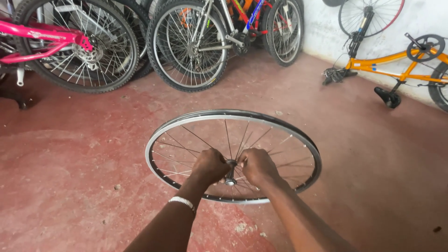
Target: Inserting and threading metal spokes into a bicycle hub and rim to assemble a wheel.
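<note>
While the bare wheel [233, 155] tilts, both hands [211, 166] [256, 166] close around its hub [230, 173].

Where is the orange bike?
In the head view, the upside-down orange bicycle is at the far right, against the white wall, beyond the bare silver-rimmed spoked wheel that both hands hold at its hub.

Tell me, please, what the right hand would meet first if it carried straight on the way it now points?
The right hand points left and slightly forward, toward the wheel's hub, where its fingers already close. Carried on, it would probably meet the hub first, then the left hand just beyond. Depth is hard to judge from above.
</note>
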